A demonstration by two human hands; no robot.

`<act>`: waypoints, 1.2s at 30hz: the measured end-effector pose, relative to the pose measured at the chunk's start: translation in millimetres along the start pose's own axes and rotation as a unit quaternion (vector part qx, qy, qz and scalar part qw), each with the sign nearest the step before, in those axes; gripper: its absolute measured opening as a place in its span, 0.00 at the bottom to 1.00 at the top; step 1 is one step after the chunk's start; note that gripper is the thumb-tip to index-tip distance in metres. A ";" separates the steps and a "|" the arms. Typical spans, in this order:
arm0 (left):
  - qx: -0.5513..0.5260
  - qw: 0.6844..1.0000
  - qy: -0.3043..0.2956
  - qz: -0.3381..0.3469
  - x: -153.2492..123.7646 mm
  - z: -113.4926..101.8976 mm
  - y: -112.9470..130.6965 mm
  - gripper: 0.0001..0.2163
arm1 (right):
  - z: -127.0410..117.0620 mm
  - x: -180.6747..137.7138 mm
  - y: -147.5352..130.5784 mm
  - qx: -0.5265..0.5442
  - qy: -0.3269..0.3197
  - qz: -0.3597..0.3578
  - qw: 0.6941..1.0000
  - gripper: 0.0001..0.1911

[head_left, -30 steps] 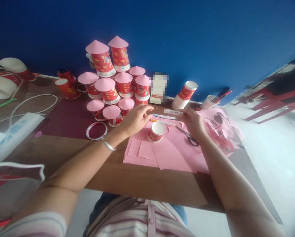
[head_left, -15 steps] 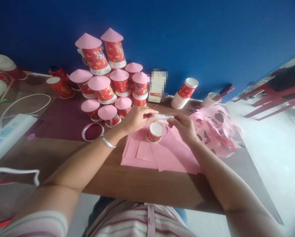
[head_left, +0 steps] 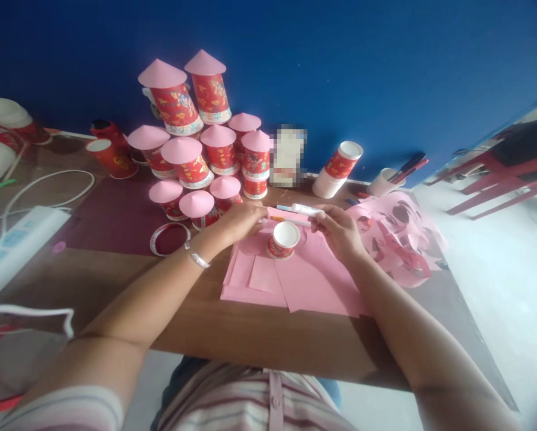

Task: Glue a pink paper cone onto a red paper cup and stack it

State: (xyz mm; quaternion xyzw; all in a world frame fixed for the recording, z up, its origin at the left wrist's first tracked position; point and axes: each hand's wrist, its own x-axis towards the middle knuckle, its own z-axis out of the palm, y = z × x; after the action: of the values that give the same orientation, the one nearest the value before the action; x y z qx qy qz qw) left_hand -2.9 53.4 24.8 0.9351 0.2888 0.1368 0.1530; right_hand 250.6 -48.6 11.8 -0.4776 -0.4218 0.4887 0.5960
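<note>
In the head view, my right hand point(head_left: 337, 230) pinches a small white tube point(head_left: 305, 209), its narrow end pointing left. My left hand point(head_left: 245, 218) is to the left of the tube, apart from it, fingers closed; anything in them is hidden. Just below the tube is a thin white stick with an orange end point(head_left: 277, 218), reaching between the hands. In front of both hands stands a short red paper cup piece point(head_left: 284, 242) with its white round face up. It rests on stacked pink paper sheets point(head_left: 313, 281).
Several red paper cups with pink cone roofs point(head_left: 181, 151) stand back left. Behind the hands are a pixelated upright object point(head_left: 288, 158) and stacked cups point(head_left: 339, 170). Cut pink paper scraps point(head_left: 389, 233) and a pen cup point(head_left: 382, 181) are right. A power strip point(head_left: 21, 248) lies left.
My hands have moved apart: the left has drawn back left from the white tube, which stays in my right hand. The orange-ended stick now shows below it. The cup piece has not moved.
</note>
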 end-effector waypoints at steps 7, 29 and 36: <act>0.041 0.999 -0.009 -0.024 -1.0 -2.2 0.5 0.06 | 0.7 0.0 6.6 -0.008 0.006 0.008 1.000 0.23; -0.097 0.937 0.294 0.163 -19.8 -22.9 80.3 0.04 | 24.4 -39.8 -22.6 -0.151 -0.027 -0.101 0.983 0.28; -0.072 0.933 0.322 0.145 -18.9 -25.6 79.6 0.04 | 27.2 -44.8 -24.0 -0.225 -0.037 -0.209 0.951 0.24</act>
State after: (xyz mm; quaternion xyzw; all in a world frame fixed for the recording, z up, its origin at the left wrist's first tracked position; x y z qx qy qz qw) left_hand 12.9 -15.0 74.2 0.8593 0.1733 0.4713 0.0971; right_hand 221.0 -90.1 38.9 -0.4822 -0.6325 0.2631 0.5461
